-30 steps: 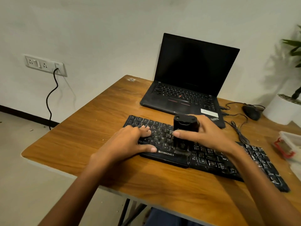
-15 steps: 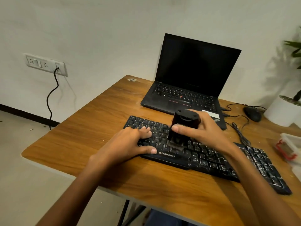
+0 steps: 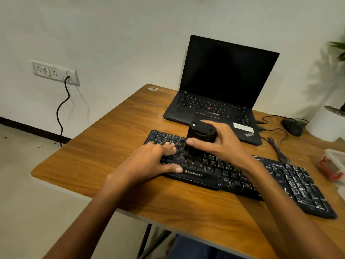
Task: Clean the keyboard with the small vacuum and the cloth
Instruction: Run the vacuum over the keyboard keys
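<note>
Vacuum moved left
Your right hand (image 3: 224, 144) has drawn the vacuum (image 3: 202, 136) up the keyboard (image 3: 295, 180) rows, closer to your left hand (image 3: 149, 161).

Lighting: dim, warm, indoor. Shadows: soft plant (image 3: 337, 47) shadow on wall. Blur: small vacuum (image 3: 200, 137) smeared. Distortion: wide-angle curving at edges.

A black laptop (image 3: 229, 75) is standing open, screen dark, at the far side of the wooden table (image 3: 104, 152). A mouse (image 3: 292, 127) is lying to its right, its cable (image 3: 278, 148) trailing nearer. A white plant pot (image 3: 324, 124) is sitting beyond. What may be a red-clipped clear container (image 3: 334, 165) is resting at the right edge. A black cord (image 3: 62, 109) is hanging from the wall socket (image 3: 54, 72).
</note>
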The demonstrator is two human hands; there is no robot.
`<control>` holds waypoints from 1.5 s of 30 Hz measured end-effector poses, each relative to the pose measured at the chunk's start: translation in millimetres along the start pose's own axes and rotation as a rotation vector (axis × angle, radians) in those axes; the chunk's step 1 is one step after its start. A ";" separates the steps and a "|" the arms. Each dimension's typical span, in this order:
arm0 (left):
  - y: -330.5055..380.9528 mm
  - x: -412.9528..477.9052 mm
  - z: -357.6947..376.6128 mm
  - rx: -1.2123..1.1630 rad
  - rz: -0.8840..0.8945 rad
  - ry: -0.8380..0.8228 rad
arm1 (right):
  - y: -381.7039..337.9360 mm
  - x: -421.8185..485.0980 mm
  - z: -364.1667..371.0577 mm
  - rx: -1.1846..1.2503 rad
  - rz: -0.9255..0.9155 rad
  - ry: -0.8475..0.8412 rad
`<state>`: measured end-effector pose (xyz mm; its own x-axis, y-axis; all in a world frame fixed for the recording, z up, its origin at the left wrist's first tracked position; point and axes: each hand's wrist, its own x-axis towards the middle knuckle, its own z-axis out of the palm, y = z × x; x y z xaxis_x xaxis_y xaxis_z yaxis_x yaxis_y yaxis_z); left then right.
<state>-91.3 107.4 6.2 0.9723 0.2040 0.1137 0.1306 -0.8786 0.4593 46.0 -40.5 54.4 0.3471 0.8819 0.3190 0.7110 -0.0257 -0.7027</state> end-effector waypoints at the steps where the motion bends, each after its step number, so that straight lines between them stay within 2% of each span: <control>1: -0.2 0.2 -0.6 0.001 0.002 0.001 | -2.0 -1.5 2.0 0.028 -0.005 -0.043; 2: -0.5 0.1 -0.8 0.002 0.006 0.002 | -3.1 -2.4 3.3 0.037 0.000 -0.070; 6: 0.8 0.1 -0.9 0.005 0.000 -0.002 | 0.6 0.6 -7.3 -0.043 0.011 0.030; 9: 0.6 -0.2 -0.9 0.011 -0.003 -0.003 | 3.9 -5.9 -3.5 0.052 0.033 -0.055; 13: 4.7 -2.4 -3.0 0.043 -0.014 -0.030 | 6.2 -4.7 -15.6 -0.112 0.059 0.078; 16: 9.0 -3.2 -6.5 0.154 0.008 -0.023 | -4.4 3.0 -15.3 -0.013 -0.002 0.106; 21: 5.8 -3.7 -6.8 0.152 -0.052 -0.047 | -6.5 4.1 12.6 0.024 -0.026 -0.022; 27: 0.9 -2.8 -6.0 0.123 -0.096 -0.095 | 4.1 -3.4 -37.3 -0.195 0.140 -0.194; 33: 4.0 -2.8 -7.8 0.117 -0.127 -0.104 | -14.7 24.2 5.9 -0.113 -0.037 -0.106; 36: 4.0 -1.1 -9.4 0.108 -0.142 -0.109 | -4.8 13.8 9.1 -0.091 0.000 -0.108; 40: 1.2 1.4 -9.5 0.103 -0.130 -0.137 | 6.1 -2.5 -22.7 -0.104 0.104 -0.149; 42: -0.6 1.0 -8.6 0.089 -0.125 -0.133 | 1.3 2.0 -30.6 -0.110 0.080 -0.157; 45: -0.4 0.6 -8.0 0.083 -0.117 -0.119 | -3.6 14.4 -17.5 0.032 0.029 -0.112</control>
<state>-92.4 111.4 13.1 0.9649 0.2588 -0.0441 0.2552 -0.8854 0.3885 59.2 -35.9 72.7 0.2955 0.9282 0.2260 0.6814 -0.0389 -0.7309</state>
